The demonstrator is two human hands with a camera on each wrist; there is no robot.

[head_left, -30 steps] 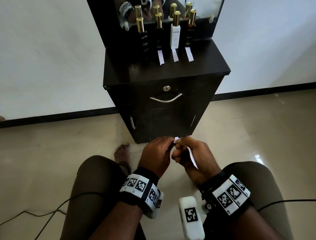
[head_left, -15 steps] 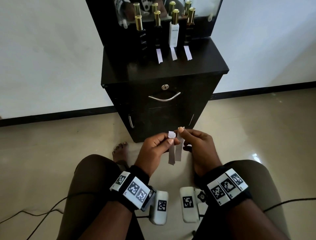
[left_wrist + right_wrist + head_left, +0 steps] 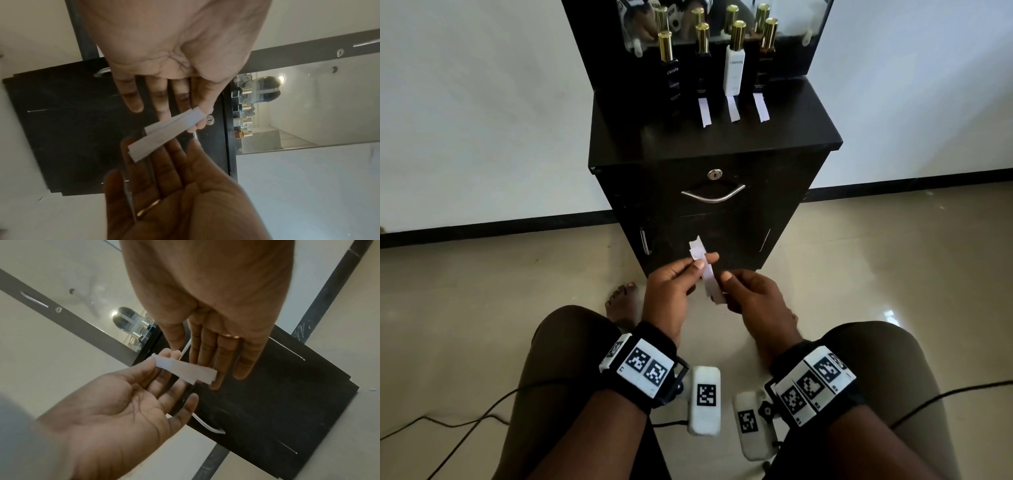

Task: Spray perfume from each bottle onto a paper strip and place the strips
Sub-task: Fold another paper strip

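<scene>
Two white paper strips overlap in front of my knees; my left hand pinches their upper end between thumb and forefinger. My right hand lies just behind the strips' lower end with straight fingers, gripping nothing. Several gold-capped perfume bottles stand on the black cabinet: a dark one at the left, another dark one, a white one and a dark one. Three strips lie before the three right-hand bottles; none lies before the leftmost.
A mirror rises behind the bottles. The cabinet front has a lock and a curved metal handle. My knees frame the tiled floor, a bare foot rests by the cabinet, and cables trail left and right.
Half a second ago each hand pinched a strip. Now my left hand holds both strips, and my right hand has let go and straightened its fingers.
</scene>
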